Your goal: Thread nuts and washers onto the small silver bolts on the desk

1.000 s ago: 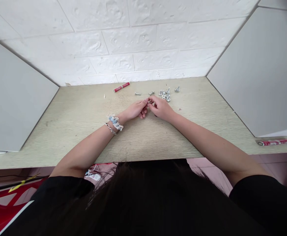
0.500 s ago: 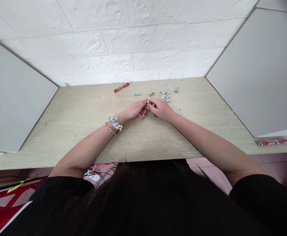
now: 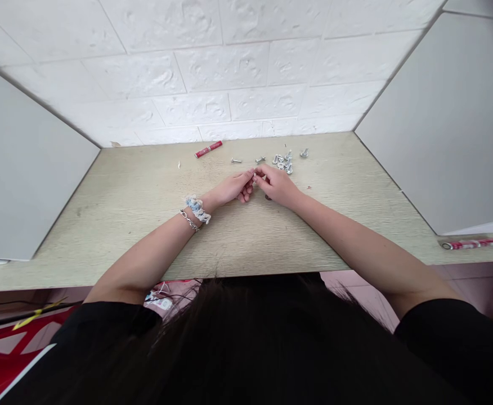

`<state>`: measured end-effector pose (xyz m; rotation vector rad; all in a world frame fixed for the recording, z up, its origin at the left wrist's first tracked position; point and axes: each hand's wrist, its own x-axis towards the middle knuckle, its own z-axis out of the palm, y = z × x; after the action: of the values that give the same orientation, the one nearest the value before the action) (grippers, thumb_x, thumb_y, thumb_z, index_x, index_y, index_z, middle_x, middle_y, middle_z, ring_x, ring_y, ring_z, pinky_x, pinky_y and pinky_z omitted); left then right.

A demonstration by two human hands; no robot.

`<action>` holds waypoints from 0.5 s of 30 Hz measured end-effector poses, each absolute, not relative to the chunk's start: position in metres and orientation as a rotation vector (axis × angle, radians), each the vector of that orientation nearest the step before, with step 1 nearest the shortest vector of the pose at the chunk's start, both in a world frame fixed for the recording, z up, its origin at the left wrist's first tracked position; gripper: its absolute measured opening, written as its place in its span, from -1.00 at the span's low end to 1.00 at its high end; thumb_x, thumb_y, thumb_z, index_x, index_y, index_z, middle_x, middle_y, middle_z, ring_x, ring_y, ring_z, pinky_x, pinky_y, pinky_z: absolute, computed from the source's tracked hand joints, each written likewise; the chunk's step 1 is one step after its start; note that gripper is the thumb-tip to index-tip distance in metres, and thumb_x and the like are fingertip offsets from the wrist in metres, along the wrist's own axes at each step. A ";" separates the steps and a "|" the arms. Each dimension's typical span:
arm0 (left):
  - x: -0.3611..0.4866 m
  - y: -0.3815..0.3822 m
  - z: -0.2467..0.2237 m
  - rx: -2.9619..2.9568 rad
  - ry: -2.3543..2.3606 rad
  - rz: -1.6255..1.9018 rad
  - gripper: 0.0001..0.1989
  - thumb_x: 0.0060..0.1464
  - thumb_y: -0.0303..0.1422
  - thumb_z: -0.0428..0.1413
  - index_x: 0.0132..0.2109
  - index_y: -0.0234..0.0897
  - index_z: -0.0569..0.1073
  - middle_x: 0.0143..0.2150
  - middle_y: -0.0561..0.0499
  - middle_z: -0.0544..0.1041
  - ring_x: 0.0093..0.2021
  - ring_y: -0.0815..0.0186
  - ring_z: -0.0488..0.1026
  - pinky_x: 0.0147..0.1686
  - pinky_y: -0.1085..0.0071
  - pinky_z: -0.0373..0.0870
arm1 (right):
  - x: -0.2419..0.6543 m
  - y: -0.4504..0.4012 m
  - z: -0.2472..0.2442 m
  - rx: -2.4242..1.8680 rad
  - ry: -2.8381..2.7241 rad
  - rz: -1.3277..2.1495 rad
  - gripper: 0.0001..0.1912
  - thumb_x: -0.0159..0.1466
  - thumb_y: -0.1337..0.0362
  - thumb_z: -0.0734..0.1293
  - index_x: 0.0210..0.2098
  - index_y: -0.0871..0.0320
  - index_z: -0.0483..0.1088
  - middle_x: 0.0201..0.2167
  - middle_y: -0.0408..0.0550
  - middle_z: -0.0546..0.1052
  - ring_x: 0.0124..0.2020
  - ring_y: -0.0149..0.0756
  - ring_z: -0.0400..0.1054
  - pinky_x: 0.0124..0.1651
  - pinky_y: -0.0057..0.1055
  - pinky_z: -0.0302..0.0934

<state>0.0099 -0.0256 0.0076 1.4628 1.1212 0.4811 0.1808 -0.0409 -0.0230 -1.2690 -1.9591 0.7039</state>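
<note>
Fingertip to fingertip, my left hand (image 3: 234,187) and my right hand (image 3: 277,184) meet above the middle of the tabletop. Both are closed in a pinch around a small silvery metal fastener (image 3: 254,175), mostly covered by the fingers, so I cannot tell its exact shape. Just beyond the fingers a bolt (image 3: 260,160) lies on the wood, with another bolt (image 3: 236,161) to its left. A cluster of bolts and nuts (image 3: 281,163) sits past my right hand, and a single bolt (image 3: 304,153) stands apart at its right.
The wooden tabletop (image 3: 145,185) ends at a white brick-pattern wall (image 3: 246,62). Grey panels stand at the left (image 3: 27,169) and right (image 3: 444,129). A red tube (image 3: 208,149) lies at the back; another red tube (image 3: 473,244) lies near the right front edge.
The fingers of my right hand have shifted slightly around the fastener, and less of it shows now. My left hand keeps its place.
</note>
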 end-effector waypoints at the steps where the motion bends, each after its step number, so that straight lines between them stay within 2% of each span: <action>1: 0.010 -0.026 0.007 1.465 1.121 0.480 -0.52 0.53 -0.16 -0.18 -0.36 -0.30 0.28 -0.49 0.12 0.35 -0.60 0.54 0.35 -0.56 0.59 0.32 | 0.181 -0.041 -0.023 -1.259 -1.953 0.712 -0.84 0.34 0.19 0.21 -0.18 0.13 0.33 -0.26 -0.01 0.59 -0.36 -0.26 0.40 -0.17 -0.28 0.24; 5: 0.009 -0.026 0.008 1.474 1.113 0.468 -0.51 0.53 -0.16 -0.19 -0.37 -0.30 0.28 -0.50 0.11 0.36 -0.58 0.54 0.36 -0.55 0.61 0.31 | 0.181 -0.042 -0.022 -1.226 -1.951 0.705 -0.81 0.36 0.16 0.21 -0.16 0.12 0.33 -0.23 -0.01 0.60 -0.31 -0.24 0.43 -0.14 -0.28 0.25; 9: 0.010 -0.026 0.009 1.482 1.111 0.471 -0.50 0.50 -0.09 -0.15 -0.38 -0.30 0.27 -0.51 0.11 0.35 -0.60 0.54 0.36 -0.55 0.60 0.32 | 0.181 -0.041 -0.022 -1.234 -1.975 0.695 -0.70 0.41 0.09 0.11 -0.31 0.11 0.31 -0.30 0.02 0.57 -0.21 -0.18 0.46 -0.09 -0.27 0.25; 12: 0.010 -0.027 0.009 1.479 1.110 0.474 -0.50 0.49 -0.08 -0.14 -0.38 -0.30 0.27 -0.51 0.12 0.35 -0.61 0.55 0.36 -0.56 0.60 0.31 | 0.182 -0.039 -0.023 -1.257 -1.986 0.664 -0.70 0.40 0.12 0.11 -0.39 0.10 0.27 -0.34 0.02 0.56 -0.22 -0.19 0.45 -0.09 -0.26 0.24; 15: 0.011 -0.028 0.010 1.478 1.113 0.480 -0.50 0.50 -0.12 -0.16 -0.38 -0.31 0.28 -0.51 0.12 0.34 -0.61 0.55 0.35 -0.55 0.60 0.31 | 0.182 -0.038 -0.024 -1.258 -1.990 0.649 -0.75 0.38 0.14 0.15 -0.35 0.11 0.31 -0.34 0.00 0.57 -0.27 -0.21 0.43 -0.10 -0.26 0.24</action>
<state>0.0105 -0.0279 0.0099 1.4784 1.1132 0.4804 0.1820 -0.0380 -0.0237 -1.2584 -1.9897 0.6488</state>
